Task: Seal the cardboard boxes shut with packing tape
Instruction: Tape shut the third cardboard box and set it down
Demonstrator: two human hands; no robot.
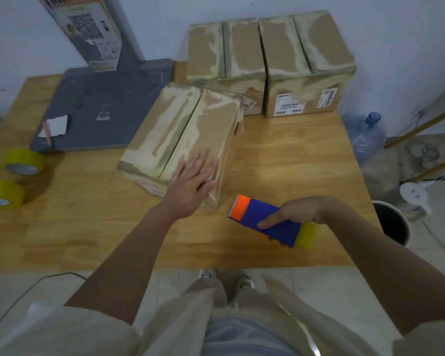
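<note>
Cardboard box (190, 129) under flat L hand (193, 179), R hand (297, 213) gripping blue tape dispenser (270, 222)

Wooden table (280, 160), three cardboard boxes (183, 134), two tape rolls (23, 163), grey scale (100, 106)

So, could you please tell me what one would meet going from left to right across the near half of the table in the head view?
Two yellow tape rolls → left hand resting flat on the nearest cardboard box → blue and orange tape dispenser → right hand gripping it.
</note>
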